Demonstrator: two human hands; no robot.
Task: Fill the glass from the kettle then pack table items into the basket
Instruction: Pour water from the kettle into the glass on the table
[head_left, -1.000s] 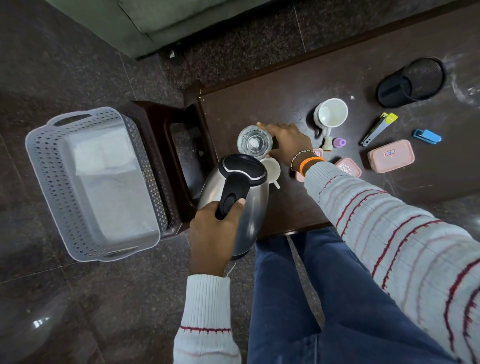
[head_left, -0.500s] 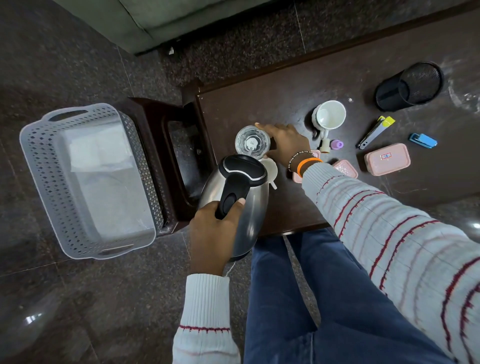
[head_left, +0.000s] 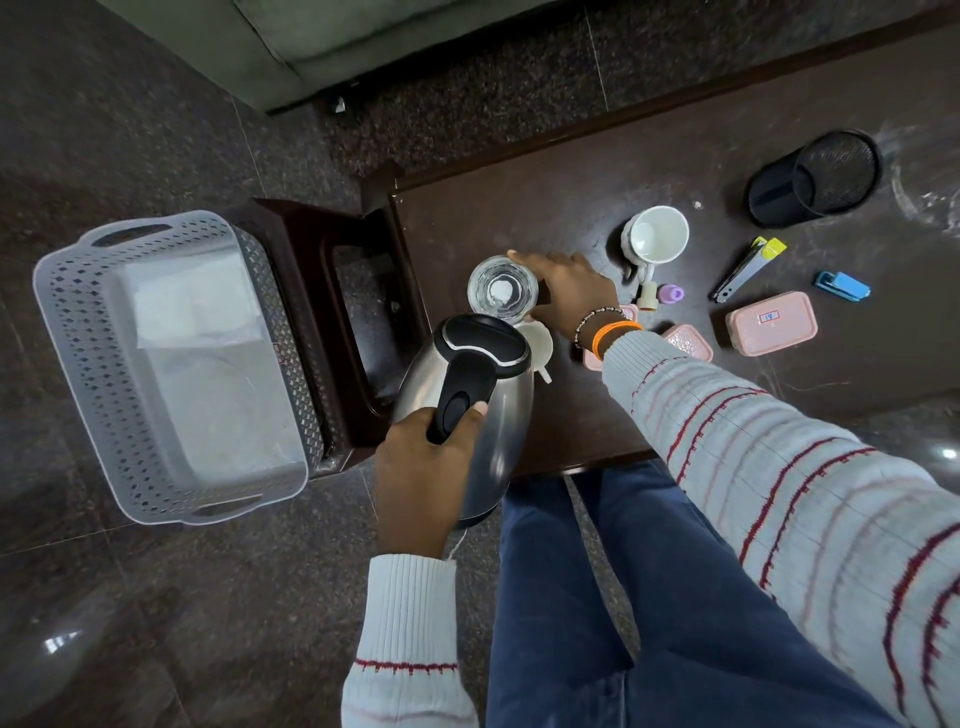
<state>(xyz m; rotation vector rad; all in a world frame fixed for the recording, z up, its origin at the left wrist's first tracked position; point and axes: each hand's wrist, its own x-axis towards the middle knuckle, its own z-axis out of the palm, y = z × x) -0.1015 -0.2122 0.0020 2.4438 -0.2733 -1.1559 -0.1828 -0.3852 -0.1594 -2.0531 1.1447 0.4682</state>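
Since the frame a second ago: almost nothing has moved. The kettle (head_left: 470, 402) is in the same tilt, and both hands keep their holds; only the camera view has shifted slightly.

Left hand (head_left: 423, 480): grip closed fully around the kettle's black plastic handle, thumb lying along the handle's upper side. Kettle body is brushed steel, rounded, with a glossy black lid; it is held off the counter (head_left: 519, 208), spout end toward 12 o'clock, just short of the glass (head_left: 503, 287).

Right hand (head_left: 563, 296): grip curled on the glass from its 3 o'clock side, fingers at the far rim and thumb near the base. Glass is clear, round, upright on the counter; liquid level cannot be told from above. Beaded and orange bands sit on the wrist.

Outward, on the dark wood counter: a white plastic funnel (head_left: 537, 345) is partly hidden under the kettle at the glass's 5 o'clock. A white ceramic mug (head_left: 657, 241) stands upright at 2 o'clock of the glass. At 3 o'clock of the mug lie a nail clipper (head_left: 743, 270), a small blue stapler (head_left: 841, 286) and a pink lidded box (head_left: 771, 323). A black mesh cup (head_left: 815, 179) lies on its side at the far right.

The basket (head_left: 62, 312), pale perforated plastic, rectangular, sits on the floor at 9 o'clock of the kettle, lined with white paper.
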